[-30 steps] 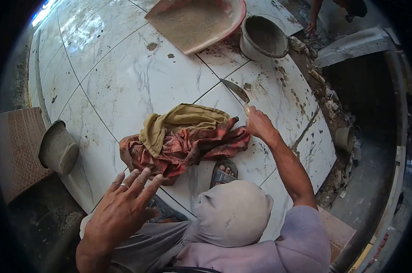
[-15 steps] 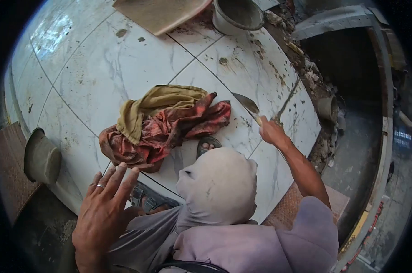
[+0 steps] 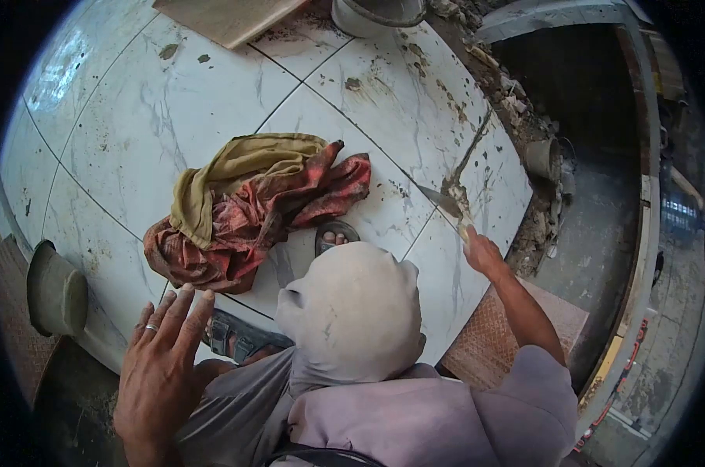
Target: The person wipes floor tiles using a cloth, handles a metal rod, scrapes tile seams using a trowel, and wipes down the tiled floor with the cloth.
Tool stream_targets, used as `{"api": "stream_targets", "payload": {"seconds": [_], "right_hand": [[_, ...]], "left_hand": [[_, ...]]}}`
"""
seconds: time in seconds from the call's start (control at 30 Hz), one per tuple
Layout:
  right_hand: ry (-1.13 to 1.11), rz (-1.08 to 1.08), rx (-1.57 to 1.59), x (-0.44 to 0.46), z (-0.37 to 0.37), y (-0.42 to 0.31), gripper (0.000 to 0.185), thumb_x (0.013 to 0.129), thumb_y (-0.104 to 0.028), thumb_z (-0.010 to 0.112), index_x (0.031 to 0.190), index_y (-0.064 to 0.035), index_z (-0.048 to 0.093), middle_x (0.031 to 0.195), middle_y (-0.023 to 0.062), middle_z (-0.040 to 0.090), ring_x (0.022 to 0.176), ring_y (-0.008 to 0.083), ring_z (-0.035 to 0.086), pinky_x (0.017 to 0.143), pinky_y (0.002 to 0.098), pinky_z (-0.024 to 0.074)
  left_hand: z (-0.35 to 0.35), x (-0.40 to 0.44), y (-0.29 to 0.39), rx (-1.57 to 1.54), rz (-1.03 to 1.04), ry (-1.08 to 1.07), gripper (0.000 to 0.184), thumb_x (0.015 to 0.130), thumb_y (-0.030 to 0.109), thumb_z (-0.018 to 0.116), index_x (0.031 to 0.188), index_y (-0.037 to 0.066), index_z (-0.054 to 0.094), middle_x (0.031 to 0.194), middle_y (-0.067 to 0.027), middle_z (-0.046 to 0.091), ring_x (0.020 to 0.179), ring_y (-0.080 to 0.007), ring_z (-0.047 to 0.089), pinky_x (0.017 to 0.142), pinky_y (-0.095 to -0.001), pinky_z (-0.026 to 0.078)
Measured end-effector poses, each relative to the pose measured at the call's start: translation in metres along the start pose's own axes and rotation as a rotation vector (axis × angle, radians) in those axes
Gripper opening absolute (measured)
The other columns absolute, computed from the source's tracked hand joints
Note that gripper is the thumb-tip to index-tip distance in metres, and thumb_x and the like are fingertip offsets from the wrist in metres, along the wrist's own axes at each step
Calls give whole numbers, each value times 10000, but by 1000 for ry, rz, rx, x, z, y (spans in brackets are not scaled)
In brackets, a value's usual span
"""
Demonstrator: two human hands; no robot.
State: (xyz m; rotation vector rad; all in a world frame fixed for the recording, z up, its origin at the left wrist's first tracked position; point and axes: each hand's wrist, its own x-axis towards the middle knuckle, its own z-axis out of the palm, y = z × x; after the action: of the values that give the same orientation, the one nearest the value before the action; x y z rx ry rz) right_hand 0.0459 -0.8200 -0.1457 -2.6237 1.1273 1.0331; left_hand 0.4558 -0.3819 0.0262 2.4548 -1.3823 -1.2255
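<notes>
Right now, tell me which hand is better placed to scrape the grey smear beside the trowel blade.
The right hand, I'd judge: it grips the trowel, and the blade is next to the grey smear. The left hand, fingers extended, is on the knee's other side, nearer the red cloth.

Marbled tile floor (image 3: pixel 212 101), bright glare (image 3: pixel 66 66), dark recess (image 3: pixel 574 97)

Lilac shirt (image 3: pixel 391 412), grey trousers (image 3: pixel 352 311) (lightly smudged), strapped sandals (image 3: pixel 249 340), silver ring (image 3: pixel 151 328).
</notes>
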Motion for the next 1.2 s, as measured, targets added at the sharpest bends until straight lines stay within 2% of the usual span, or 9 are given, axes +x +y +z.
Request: {"api": "stream_targets", "payload": {"seconds": [0.1,0.4,0.6,0.73,0.83,0.9,0.97,1.03,1.2], "right_hand": [[-38,28,12,-11,9,20,395,846,-149,508,1201,-20,391,882,288,621,870,488,589,742,555,467],[-92,95,14,-24,4,31,396,865,-189,521,1217,-64,392,934,275,622,910,480,582,780,562,451],[-64,140,25,-30,15,37,395,865,-186,528,1223,-77,400,967,282,617,929,475,580,795,544,457],[-15,107,84,-39,41,76,439,861,-187,539,1264,-78,401,992,283,615,951,469,577,822,540,450],[-150,287,-51,-63,63,124,502,852,-195,566,1311,-80,399,1035,267,617,981,437,585,843,526,454],[-270,355,-210,-91,61,142,563,852,-219,583,1362,-96,379,1069,237,617,1008,398,592,866,501,461],[-306,423,-235,-105,70,157,580,850,-256,602,1367,-113,381,1079,214,616,1028,369,595,877,470,475],[-299,468,-260,-108,74,170,603,844,-275,616,1376,-123,377,1068,204,615,1019,367,600,874,456,484],[-454,697,-405,-150,79,221,589,806,-227,648,1332,-100,416,1143,171,614,1057,308,613,874,393,515]], "left_hand": [[3,-1,-4,7,17,-3,848,673,253,784,1407,134,375,1410,-157,428,1294,-340,418,1108,-459,289],[3,1,-8,-5,33,-12,890,649,253,795,1419,145,362,1405,-162,435,1294,-349,421,1107,-460,291],[3,-1,-13,-24,17,-9,880,660,240,791,1419,139,356,1402,-169,437,1288,-357,424,1101,-466,299],[5,0,-18,-29,-15,-1,888,652,222,795,1418,134,355,1396,-178,441,1282,-366,427,1100,-468,299],[5,5,-23,-37,-22,-21,877,653,211,784,1415,117,360,1387,-188,448,1273,-373,434,1095,-471,305],[4,12,-25,-84,-30,-45,838,643,69,743,1401,96,387,1400,-159,446,1275,-365,430,1085,-444,336],[0,25,-20,-92,-1,-82,826,655,66,735,1403,87,383,1392,-166,453,1265,-370,438,1068,-443,350],[0,38,-16,-88,-28,-91,795,710,200,723,1410,82,366,1381,-196,451,1246,-390,453,1084,-501,310],[1,74,-8,-93,-62,-177,769,740,224,709,1416,97,366,1381,-186,457,1261,-389,438,1049,-469,346]]}}
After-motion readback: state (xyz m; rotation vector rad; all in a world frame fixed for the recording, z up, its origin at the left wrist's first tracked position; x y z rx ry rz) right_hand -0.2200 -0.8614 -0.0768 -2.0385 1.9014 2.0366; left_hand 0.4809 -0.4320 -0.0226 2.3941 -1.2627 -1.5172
